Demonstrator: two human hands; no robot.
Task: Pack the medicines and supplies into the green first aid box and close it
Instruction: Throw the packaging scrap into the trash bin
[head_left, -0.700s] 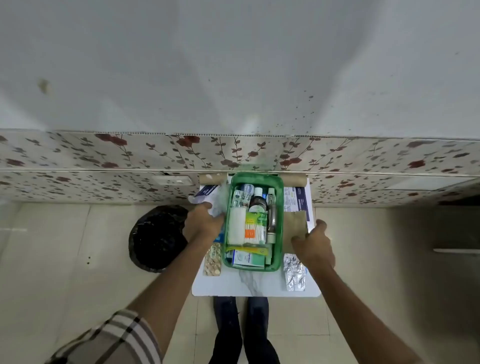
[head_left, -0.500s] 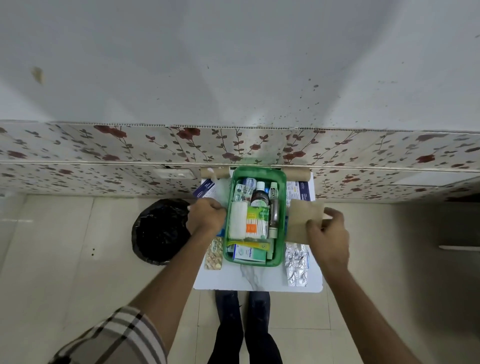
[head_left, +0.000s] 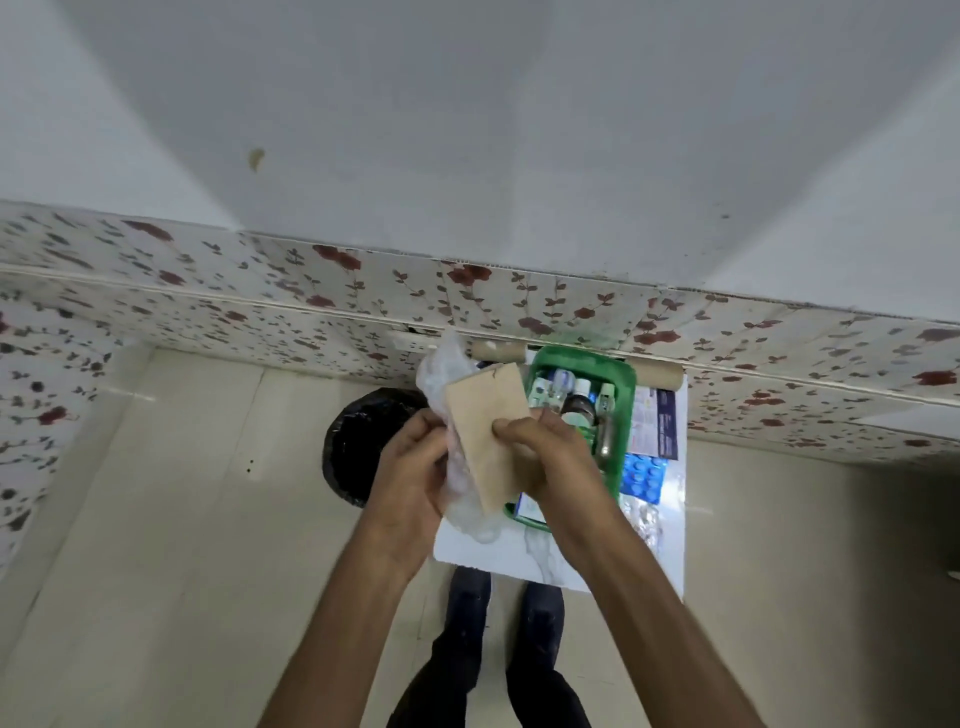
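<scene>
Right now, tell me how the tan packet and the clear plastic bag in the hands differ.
The tan packet is flat, opaque and stiff-looking; the clear plastic bag is crumpled and see-through. The tan packet lies in front, pinched by the right hand; the clear plastic bag sits behind it, against the left hand. Both are held up, left of the green first aid box.

Print on the leaflet (head_left: 658, 422) and boxes is too blurred to read.

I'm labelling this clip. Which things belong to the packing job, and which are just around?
Job: green first aid box; tan packet, clear plastic bag, both in hand; blue blister strip; leaflet.
Around: black bin; cardboard roll.
</scene>
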